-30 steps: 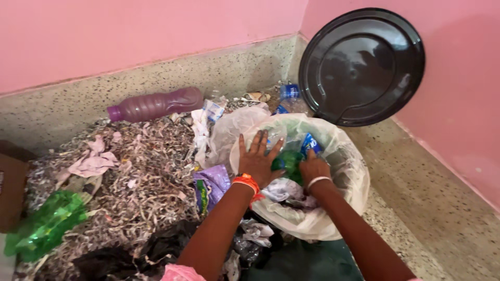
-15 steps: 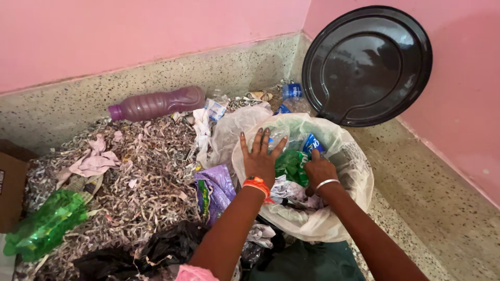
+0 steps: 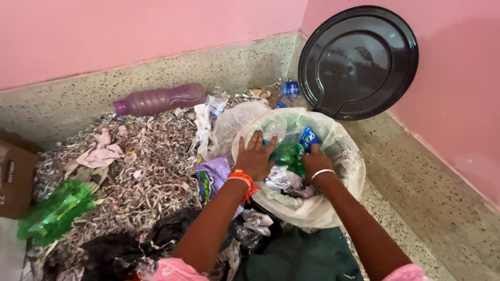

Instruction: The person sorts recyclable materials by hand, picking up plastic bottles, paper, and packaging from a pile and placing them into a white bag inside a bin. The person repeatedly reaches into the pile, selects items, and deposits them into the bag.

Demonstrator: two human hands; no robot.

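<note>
Down in the floor's corner, a clear plastic bag [image 3: 333, 203] bulges with rubbish. Left hand [image 3: 255, 158] lies flat, fingers spread, on its contents; right hand [image 3: 315, 162] presses a crumpled green bottle [image 3: 289, 155], its fingertips hidden, grip unclear.

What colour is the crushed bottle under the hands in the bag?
Green, translucent. The bottle lies between the left hand and right hand; head view.

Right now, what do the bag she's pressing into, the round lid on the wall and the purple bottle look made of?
Bag: thin translucent plastic film, crinkled. Round lid: probably hard dark plastic, glossy with reflections. Purple bottle: ribbed, tinted see-through plastic. Both hands, left hand and right hand, press inside the bag.
</note>
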